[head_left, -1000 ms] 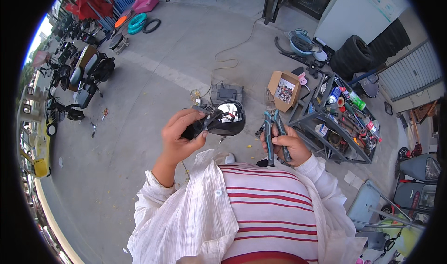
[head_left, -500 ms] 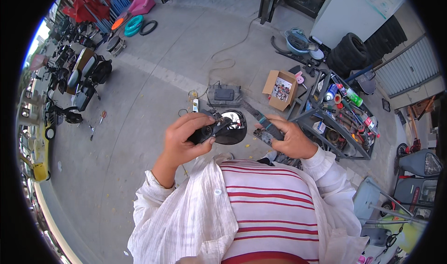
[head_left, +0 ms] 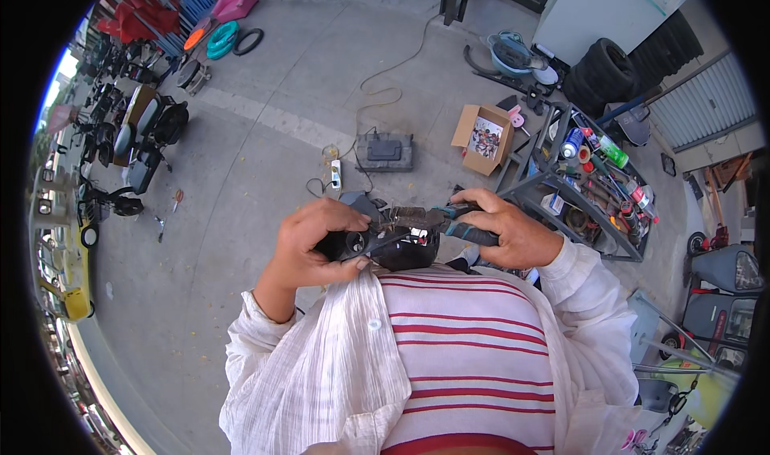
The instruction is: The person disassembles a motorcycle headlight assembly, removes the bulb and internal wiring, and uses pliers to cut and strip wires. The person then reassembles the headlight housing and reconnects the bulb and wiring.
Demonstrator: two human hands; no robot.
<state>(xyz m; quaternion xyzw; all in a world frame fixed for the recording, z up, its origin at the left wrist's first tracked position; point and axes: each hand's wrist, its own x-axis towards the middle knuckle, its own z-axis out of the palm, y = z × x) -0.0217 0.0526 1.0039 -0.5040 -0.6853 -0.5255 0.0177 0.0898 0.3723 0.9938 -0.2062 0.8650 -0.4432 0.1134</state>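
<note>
In front of my chest, my left hand (head_left: pixel 317 242) is closed around a black rear-view mirror (head_left: pixel 405 252), or a part much like one. It has a dark rounded shell, a shiny reflecting face and a black mount with a round opening under my fingers. My right hand (head_left: pixel 513 232) grips the teal-and-black handles of a pair of pliers (head_left: pixel 472 232). The handles stand somewhat apart. Pointing left, the metal jaws lie over the top of the black part, close to my left fingertips. Whether they bite on it, I cannot tell.
Ahead on the concrete lie a dark grey tool case (head_left: pixel 385 152), a white power strip (head_left: pixel 336 174) and a cable. An open cardboard box (head_left: pixel 484 140) stands by a metal rack (head_left: pixel 589 186) full of cans and tools. Scooters (head_left: pixel 144 138) are parked left; tyres (head_left: pixel 601 74) are stacked far right.
My right hand has swung the pliers from pointing up and away to lying across the black part. The part has come slightly nearer my body, still in my left hand.
</note>
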